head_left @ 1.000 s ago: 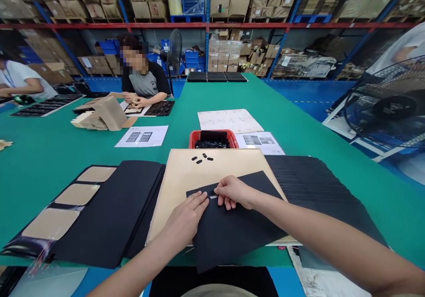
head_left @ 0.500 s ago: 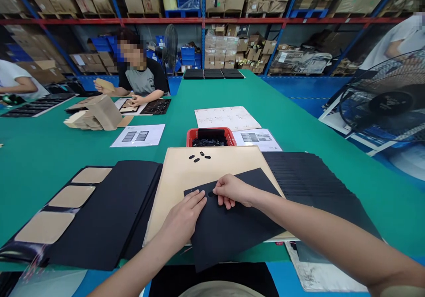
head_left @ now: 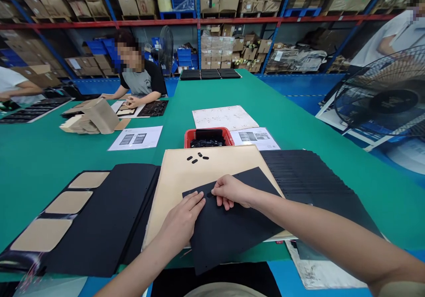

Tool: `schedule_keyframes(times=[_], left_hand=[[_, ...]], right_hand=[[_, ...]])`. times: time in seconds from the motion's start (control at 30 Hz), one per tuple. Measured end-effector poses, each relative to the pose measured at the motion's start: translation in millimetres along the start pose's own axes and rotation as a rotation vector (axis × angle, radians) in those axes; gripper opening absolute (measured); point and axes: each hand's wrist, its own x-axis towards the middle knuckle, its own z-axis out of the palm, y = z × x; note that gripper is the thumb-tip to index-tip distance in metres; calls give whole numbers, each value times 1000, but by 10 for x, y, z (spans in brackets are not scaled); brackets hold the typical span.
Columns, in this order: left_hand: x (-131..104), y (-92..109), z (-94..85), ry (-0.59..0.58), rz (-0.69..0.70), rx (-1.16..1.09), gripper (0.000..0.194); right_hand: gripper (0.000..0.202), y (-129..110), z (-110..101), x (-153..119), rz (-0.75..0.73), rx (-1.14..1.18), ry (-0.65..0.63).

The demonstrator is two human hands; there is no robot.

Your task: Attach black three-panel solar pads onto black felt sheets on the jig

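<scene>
A black sheet (head_left: 232, 226) lies askew on a pale tan board (head_left: 172, 168) in front of me. My left hand (head_left: 186, 213) rests flat on the sheet's upper left part, fingertips beside a small black oval piece (head_left: 210, 194). With thumb and index finger pinched, my right hand (head_left: 227, 191) holds the right end of that piece against the sheet. Several similar black ovals (head_left: 195, 161) lie on the board's upper part. Behind the board stands a red basket (head_left: 230, 138) of small black pieces.
Stacked black sheets lie left (head_left: 106, 217) and right (head_left: 318, 182) of the board. Tan rounded pads (head_left: 41, 235) lie at the far left. Printed papers (head_left: 135, 138) and a white board (head_left: 224, 117) are farther back. Across the table sits a person (head_left: 142, 78); a fan (head_left: 392, 100) stands right.
The person across the table has lowered the hand that held a tan piece. The view has shifted slightly; my hands keep nearly the same places on the sheet.
</scene>
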Motion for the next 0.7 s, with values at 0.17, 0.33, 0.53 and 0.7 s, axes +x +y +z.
schedule_keyframes(times=[0.17, 0.33, 0.53, 0.7], left_hand=[[0, -6, 18, 18, 10, 0, 50], [7, 3, -3, 37, 19, 16, 50], [23, 13, -49, 25, 21, 103, 49], [48, 10, -32, 29, 26, 149, 57]], right_hand=[[29, -5, 8, -5, 0, -7, 1], [28, 4, -6, 0, -2, -17, -3], [26, 35, -17, 18, -9, -20, -13], [27, 18, -3, -8, -21, -35, -2]])
